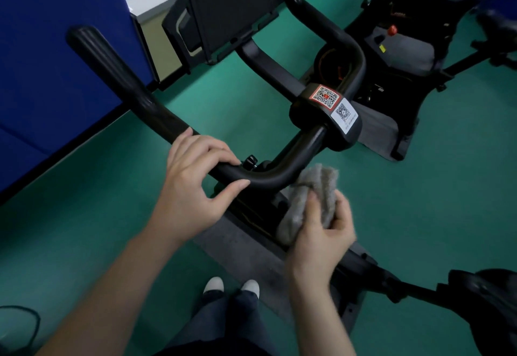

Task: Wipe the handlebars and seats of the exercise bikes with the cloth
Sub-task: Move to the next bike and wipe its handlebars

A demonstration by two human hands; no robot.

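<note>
A black handlebar (131,87) of an exercise bike runs from upper left down to a bend in the middle of the view, then up to a clamp with two QR stickers (333,103). My left hand (193,182) grips the bar just left of the bend, fingers curled over the top and thumb underneath. My right hand (321,232) holds a bunched grey cloth (307,196) right under the bend, close to the bar. The bike's black seat (486,297) shows at the lower right edge.
A black console screen (229,6) stands behind the handlebar. A blue padded wall (50,56) fills the left side. A second exercise bike (405,42) stands at the upper right on the green floor (419,201). My shoes (232,285) are beside the bike frame.
</note>
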